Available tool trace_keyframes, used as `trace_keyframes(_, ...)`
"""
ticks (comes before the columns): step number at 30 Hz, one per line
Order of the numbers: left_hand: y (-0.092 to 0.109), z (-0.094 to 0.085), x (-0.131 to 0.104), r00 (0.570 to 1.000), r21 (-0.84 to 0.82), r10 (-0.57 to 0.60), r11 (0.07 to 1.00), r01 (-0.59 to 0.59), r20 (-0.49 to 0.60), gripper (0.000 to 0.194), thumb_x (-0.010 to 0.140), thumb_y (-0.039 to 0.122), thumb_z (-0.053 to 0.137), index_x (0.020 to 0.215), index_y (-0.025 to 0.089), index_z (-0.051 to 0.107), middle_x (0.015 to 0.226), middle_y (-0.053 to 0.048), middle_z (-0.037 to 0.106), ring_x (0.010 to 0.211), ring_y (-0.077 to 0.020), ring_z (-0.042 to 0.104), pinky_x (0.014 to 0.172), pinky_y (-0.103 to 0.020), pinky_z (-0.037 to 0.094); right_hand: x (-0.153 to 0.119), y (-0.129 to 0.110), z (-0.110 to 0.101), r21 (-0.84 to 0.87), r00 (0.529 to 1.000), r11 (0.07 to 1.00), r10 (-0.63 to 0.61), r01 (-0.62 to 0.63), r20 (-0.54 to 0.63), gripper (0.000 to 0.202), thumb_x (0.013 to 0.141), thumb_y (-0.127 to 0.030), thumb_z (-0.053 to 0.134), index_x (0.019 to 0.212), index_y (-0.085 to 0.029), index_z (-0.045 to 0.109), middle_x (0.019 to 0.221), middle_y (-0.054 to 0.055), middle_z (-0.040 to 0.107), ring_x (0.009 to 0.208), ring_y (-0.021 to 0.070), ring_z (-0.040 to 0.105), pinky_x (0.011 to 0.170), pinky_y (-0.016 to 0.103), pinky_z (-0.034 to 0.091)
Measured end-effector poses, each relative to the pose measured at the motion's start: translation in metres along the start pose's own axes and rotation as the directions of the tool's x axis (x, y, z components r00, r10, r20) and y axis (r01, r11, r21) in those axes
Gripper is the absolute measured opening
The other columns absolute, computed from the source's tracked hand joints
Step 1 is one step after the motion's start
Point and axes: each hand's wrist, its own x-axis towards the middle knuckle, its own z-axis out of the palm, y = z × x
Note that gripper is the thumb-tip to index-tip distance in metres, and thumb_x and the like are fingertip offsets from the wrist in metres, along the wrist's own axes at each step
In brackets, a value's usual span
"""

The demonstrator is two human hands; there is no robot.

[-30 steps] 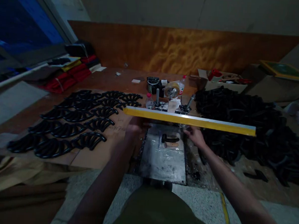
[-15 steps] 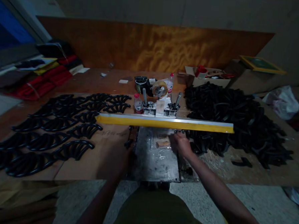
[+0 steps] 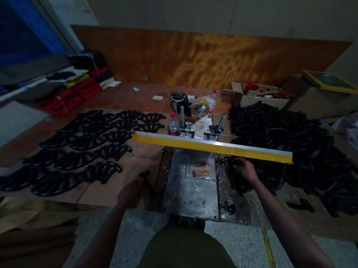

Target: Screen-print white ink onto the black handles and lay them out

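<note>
Low over the cardboard, my left hand [image 3: 130, 192] is closed on one end of a black curved piece [image 3: 145, 174], which looks like a plastic handle. Rows of similar glossy pieces [image 3: 84, 156] lie fanned out beyond it on the left. My right hand [image 3: 245, 170] is at the near left side of a heap of black pieces [image 3: 275, 135]; its fingertips are lost in the dark, and whether they grip a piece is unclear. Between the hands sits a metal plate [image 3: 190, 198] of a bench fixture, with a small wooden block [image 3: 201, 173] on clear film.
A yellow-edged bar [image 3: 212, 145] spans the fixture above the plate. Behind it stand a bottle with a red cap [image 3: 174, 125], a tape roll [image 3: 200, 107] and a dark tub [image 3: 177, 101]. Red folded cloth [image 3: 76, 94] lies back left; a cardboard box [image 3: 263, 101] stands back right.
My left hand has moved left from the fixture's side onto the cardboard, with the black piece in it. My right hand has shifted right, from the plate's edge to the heap. The view has turned slightly.
</note>
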Motion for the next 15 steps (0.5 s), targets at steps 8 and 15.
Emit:
trace_keyframes(8,0.13,-0.037,-0.021,0.961,-0.53,0.179,0.805,-0.267,-0.212,0.034,0.083,0.053,0.047,0.086,0.021,0.059,0.058,0.002,0.057,0.056,-0.0156,0.055,0.057,-0.026,0.043,0.001,-0.147,0.042,0.228,0.92,0.943,-0.297,0.24,0.258,0.024,0.083,-0.035,0.064,0.103,-0.024,0.074,0.103,0.002,0.075,0.095,0.0211,0.068,0.082,0.03,0.051)
trace_keyframes(15,0.22,-0.066,-0.037,0.906,-0.841,0.264,0.352,-0.411,-0.332,0.043,0.08,0.057,0.055,0.091,0.016,0.064,0.058,0.002,0.057,0.056,-0.0133,0.057,0.053,-0.023,0.045,0.007,-0.169,0.067,-0.025,0.898,0.902,-0.427,0.432,0.106,0.027,0.088,-0.033,0.061,0.112,-0.028,0.072,0.112,0.002,0.072,0.111,0.0225,0.061,0.097,0.035,0.044)
